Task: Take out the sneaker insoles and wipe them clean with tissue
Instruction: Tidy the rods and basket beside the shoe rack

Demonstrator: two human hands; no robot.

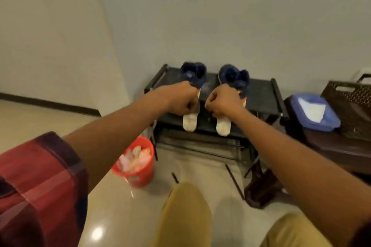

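Two navy sneakers on the top shelf of a dark shoe rack [263, 96] against the far wall; left sneaker [193, 74] and right sneaker [233, 76] side by side, a little apart, openings toward the camera.

Left hand [183, 100] curled into a fist over the left insole [189, 122], fingers closed on it where it leaves the shoe; pale heel end of that insole poking out nearer than the hand, lying on the shelf. Right hand [220, 103] likewise closed tight on the right insole [223, 126], whose white rounded end also juts toward the near edge of the rack; both insoles partly drawn out, far ends hidden inside the sneakers.

Red bin [138, 176] on the floor to the left of the rack, near its leg; filled with crumpled pale tissue or wrappers, too blurred to tell which.

Blue container [321, 122] to the right of the rack, resting on a dark brown stool [331, 144]; white tissue [312, 109] inside, in a loose sheet. Brown perforated crate [349, 98] just behind and to the right of the blue container; contents out of sight.

Red plaid sleeve [40, 176] at the near left; tan trousers [184, 216] at the near edge.
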